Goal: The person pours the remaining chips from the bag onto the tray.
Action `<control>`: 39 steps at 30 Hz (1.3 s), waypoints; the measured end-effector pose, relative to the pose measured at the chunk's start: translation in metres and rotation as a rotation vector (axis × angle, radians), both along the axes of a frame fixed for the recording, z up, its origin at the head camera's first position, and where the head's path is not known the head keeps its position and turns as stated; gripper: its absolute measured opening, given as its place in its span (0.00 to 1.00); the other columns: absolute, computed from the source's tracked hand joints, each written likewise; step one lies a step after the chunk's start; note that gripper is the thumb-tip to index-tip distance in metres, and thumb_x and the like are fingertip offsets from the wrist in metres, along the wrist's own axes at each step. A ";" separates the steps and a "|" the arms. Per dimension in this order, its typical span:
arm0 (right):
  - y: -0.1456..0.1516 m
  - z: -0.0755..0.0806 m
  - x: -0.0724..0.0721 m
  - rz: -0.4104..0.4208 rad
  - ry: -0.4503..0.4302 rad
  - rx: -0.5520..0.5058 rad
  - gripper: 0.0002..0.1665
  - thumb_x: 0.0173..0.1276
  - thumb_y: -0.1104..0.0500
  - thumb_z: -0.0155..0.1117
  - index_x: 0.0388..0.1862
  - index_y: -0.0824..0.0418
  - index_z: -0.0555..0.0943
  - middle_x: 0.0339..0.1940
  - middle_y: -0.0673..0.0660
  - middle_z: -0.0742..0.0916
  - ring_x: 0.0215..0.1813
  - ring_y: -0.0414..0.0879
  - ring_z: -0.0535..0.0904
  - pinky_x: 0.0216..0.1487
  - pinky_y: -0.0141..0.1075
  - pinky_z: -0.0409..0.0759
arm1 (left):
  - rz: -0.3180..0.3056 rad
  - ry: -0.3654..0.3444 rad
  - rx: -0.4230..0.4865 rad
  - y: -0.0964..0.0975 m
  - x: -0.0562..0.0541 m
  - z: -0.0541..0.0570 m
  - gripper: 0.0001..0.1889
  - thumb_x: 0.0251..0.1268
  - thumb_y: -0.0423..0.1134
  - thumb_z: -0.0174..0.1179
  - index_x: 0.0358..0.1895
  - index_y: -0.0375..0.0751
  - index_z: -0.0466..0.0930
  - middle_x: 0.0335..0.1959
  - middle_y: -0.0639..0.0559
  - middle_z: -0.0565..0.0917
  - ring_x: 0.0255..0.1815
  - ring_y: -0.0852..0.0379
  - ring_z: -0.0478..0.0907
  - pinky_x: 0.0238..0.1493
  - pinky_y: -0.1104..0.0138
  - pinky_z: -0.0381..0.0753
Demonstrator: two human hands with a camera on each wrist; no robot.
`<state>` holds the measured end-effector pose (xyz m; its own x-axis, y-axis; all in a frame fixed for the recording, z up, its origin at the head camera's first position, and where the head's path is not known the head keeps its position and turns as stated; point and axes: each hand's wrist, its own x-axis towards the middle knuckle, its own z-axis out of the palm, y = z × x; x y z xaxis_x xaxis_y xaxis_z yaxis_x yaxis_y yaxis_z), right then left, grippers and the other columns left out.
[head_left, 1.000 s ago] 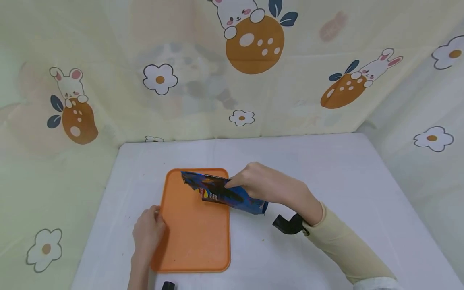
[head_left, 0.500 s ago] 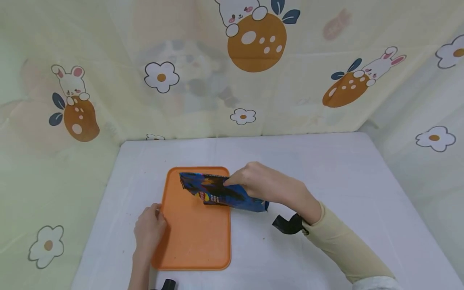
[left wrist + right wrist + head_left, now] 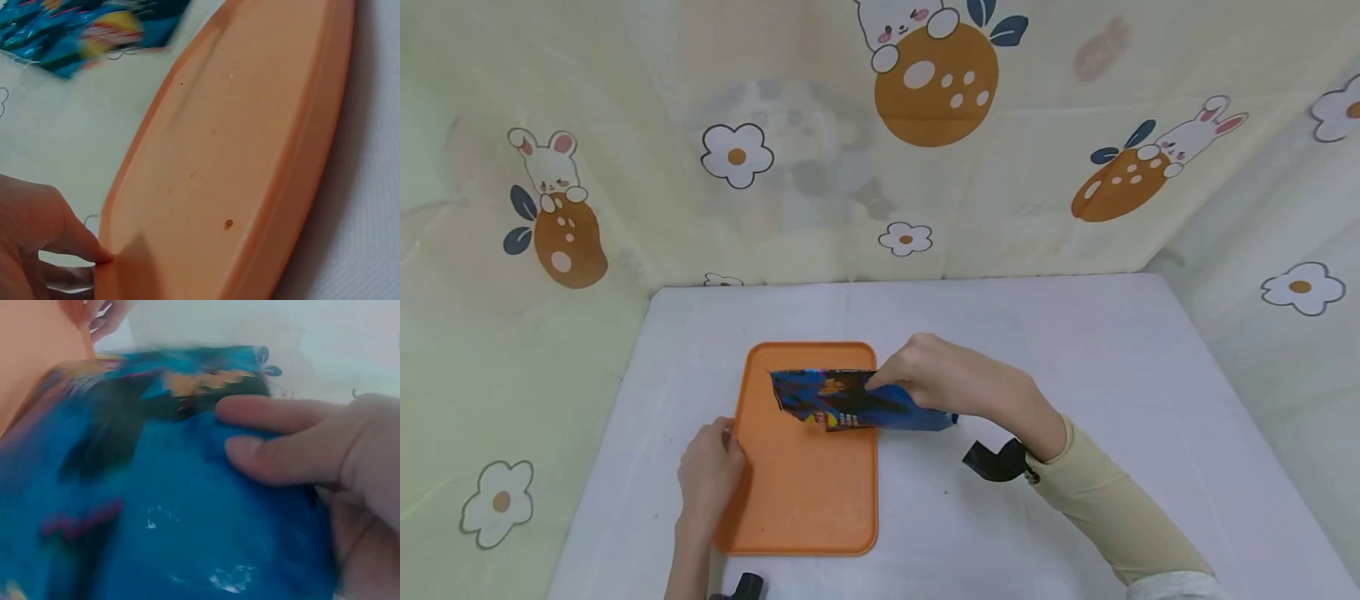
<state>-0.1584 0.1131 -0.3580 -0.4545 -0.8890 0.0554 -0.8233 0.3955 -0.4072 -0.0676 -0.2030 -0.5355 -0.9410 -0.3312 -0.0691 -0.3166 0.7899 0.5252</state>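
An orange tray (image 3: 801,500) lies on the white-covered table, and my left hand (image 3: 709,467) pinches its left edge between thumb and fingers. In the left wrist view the thumb (image 3: 69,231) presses on the tray's rim. My right hand (image 3: 947,375) grips a shiny blue snack bag (image 3: 827,400), printed with dark patches and a small yellow-and-red logo. The bag lies nearly level across the far part of the tray, its ragged left end over it and its right end past the tray's right edge. A few tiny crumbs (image 3: 229,224) dot the tray.
The white table (image 3: 1037,325) meets a patterned curtain (image 3: 805,208) at the back and sides. A black strap end (image 3: 996,461) hangs from the right wrist, and another black piece (image 3: 748,586) shows near the left wrist. A small speck lies right of the tray.
The snack bag has tilted in my right hand: its left end has dropped and its right end has risen slightly, so it looks more level. My left hand stays on the tray's edge.
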 end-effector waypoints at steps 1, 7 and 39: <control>0.000 0.000 0.000 -0.001 -0.002 0.006 0.27 0.65 0.82 0.52 0.52 0.64 0.89 0.48 0.58 0.92 0.33 0.40 0.84 0.29 0.25 0.70 | 0.002 0.000 -0.001 0.000 0.000 0.000 0.16 0.70 0.29 0.55 0.58 0.28 0.80 0.40 0.34 0.84 0.34 0.42 0.82 0.35 0.51 0.81; -0.002 -0.001 0.000 -0.010 -0.031 0.029 0.28 0.65 0.83 0.50 0.53 0.65 0.88 0.49 0.59 0.92 0.31 0.41 0.82 0.26 0.25 0.64 | 0.019 -0.026 0.008 0.001 -0.002 0.001 0.17 0.71 0.29 0.55 0.59 0.28 0.79 0.42 0.33 0.85 0.37 0.41 0.82 0.38 0.49 0.81; -0.004 -0.003 -0.001 -0.006 -0.028 0.019 0.25 0.68 0.80 0.53 0.54 0.65 0.88 0.48 0.59 0.92 0.43 0.45 0.90 0.36 0.26 0.80 | 0.015 -0.038 0.008 0.000 -0.003 0.001 0.18 0.72 0.29 0.54 0.61 0.28 0.79 0.43 0.32 0.85 0.39 0.40 0.82 0.40 0.48 0.82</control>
